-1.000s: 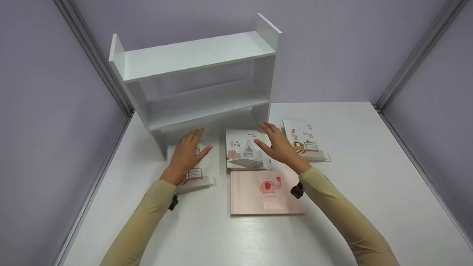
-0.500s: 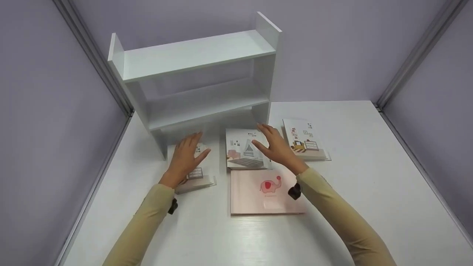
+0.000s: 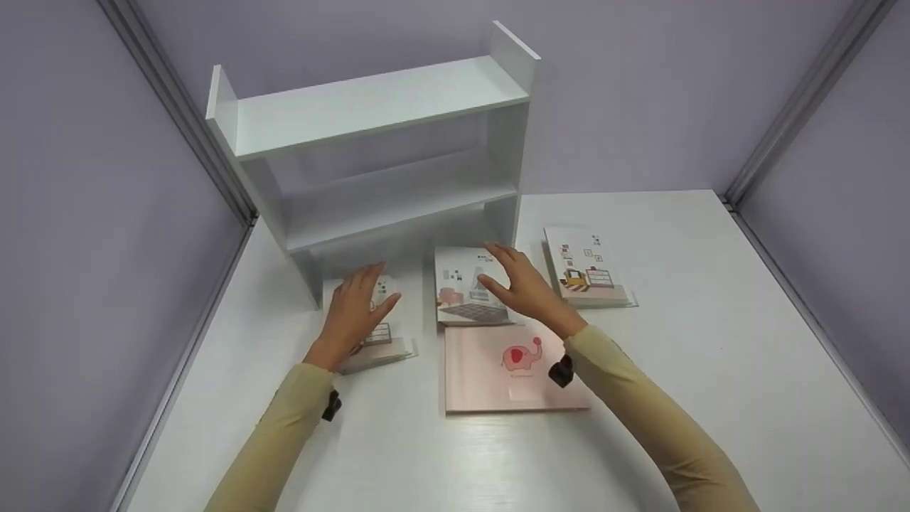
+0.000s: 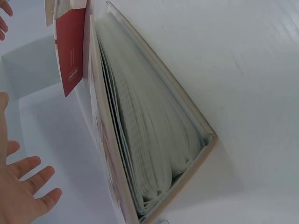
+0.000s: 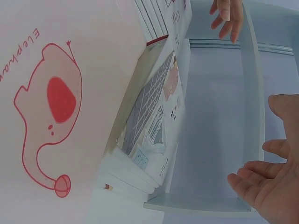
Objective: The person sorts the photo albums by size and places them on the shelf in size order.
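My left hand (image 3: pixel 350 313), fingers spread and holding nothing, hovers over a white album (image 3: pixel 384 348) on the left, hiding part of its cover. In the left wrist view an album's page edges (image 4: pixel 140 126) show beside that hand (image 4: pixel 28 191). Over the right side of the middle white album (image 3: pixel 466 291), with its grey and pink room drawing, my right hand (image 3: pixel 522 288) is held with fingers extended and nothing in it. A pink album (image 3: pixel 483 377) with a red elephant lies flat in front, near my right wrist. In the right wrist view, the right hand (image 5: pixel 275 172) appears against the shelf.
A white two-tier shelf (image 3: pixel 384 99) stands at the back left of the white table (image 3: pixel 711 341), its boards bare. Another white album (image 3: pixel 586 267) with a yellow truck lies to the right. Pale purple panels (image 3: pixel 625 99) enclose the table.
Both hands have drawn slightly back toward me, the right one also a little to the left. The albums and shelf stay in place.
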A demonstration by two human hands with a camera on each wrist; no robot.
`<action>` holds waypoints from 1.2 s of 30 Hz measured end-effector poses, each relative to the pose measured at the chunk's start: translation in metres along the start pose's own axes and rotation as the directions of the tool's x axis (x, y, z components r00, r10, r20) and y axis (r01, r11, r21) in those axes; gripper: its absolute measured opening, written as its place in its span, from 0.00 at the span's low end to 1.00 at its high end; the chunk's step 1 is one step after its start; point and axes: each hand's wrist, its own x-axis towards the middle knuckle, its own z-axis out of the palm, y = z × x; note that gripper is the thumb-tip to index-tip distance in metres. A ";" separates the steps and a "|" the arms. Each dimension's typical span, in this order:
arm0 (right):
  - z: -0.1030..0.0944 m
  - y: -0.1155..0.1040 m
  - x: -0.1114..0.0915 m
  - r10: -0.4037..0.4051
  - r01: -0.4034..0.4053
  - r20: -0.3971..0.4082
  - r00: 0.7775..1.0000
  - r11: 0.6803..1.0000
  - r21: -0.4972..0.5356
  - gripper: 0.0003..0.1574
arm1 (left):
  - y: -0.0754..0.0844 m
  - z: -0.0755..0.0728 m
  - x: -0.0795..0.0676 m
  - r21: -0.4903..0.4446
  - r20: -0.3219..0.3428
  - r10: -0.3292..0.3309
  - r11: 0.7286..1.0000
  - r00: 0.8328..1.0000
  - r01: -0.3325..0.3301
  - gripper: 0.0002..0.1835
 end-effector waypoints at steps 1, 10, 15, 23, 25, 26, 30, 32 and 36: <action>0.001 0.000 0.000 -0.002 0.002 0.001 1.000 1.000 0.002 0.39 | -0.001 0.000 -0.001 -0.001 0.007 -0.008 1.000 1.000 0.008 0.37; 0.006 -0.005 0.000 -0.011 0.011 -0.006 1.000 0.999 0.030 0.39 | -0.004 0.000 -0.005 0.001 0.031 -0.038 0.999 0.999 0.038 0.38; 0.009 -0.006 0.001 -0.004 0.004 0.008 1.000 0.999 0.034 0.39 | -0.006 0.001 -0.008 0.011 0.021 -0.040 0.999 0.999 0.039 0.38; 0.017 -0.004 0.000 -0.009 0.009 0.017 1.000 0.999 0.050 0.38 | -0.010 0.004 -0.014 -0.006 0.032 -0.057 0.998 0.998 0.058 0.38; 0.019 -0.005 -0.001 -0.011 0.010 0.021 1.000 0.998 0.056 0.38 | -0.011 0.004 -0.016 -0.007 0.035 -0.064 0.998 0.997 0.065 0.38; 0.019 -0.005 -0.001 -0.012 0.011 0.022 1.000 0.998 0.060 0.39 | -0.012 0.004 -0.016 -0.006 0.035 -0.063 0.998 0.997 0.063 0.38; 0.022 -0.007 0.000 -0.010 0.009 0.022 1.000 0.997 0.080 0.39 | -0.015 0.004 -0.019 -0.002 0.031 -0.065 0.998 0.997 0.065 0.38; 0.024 -0.008 0.000 -0.009 0.007 0.021 1.000 0.997 0.083 0.39 | -0.016 0.003 -0.020 -0.003 0.033 -0.072 0.997 0.997 0.072 0.38; 0.029 -0.009 0.000 -0.009 0.007 0.026 1.000 0.997 0.074 0.38 | -0.018 0.003 -0.022 -0.008 0.047 -0.095 0.995 0.994 0.096 0.38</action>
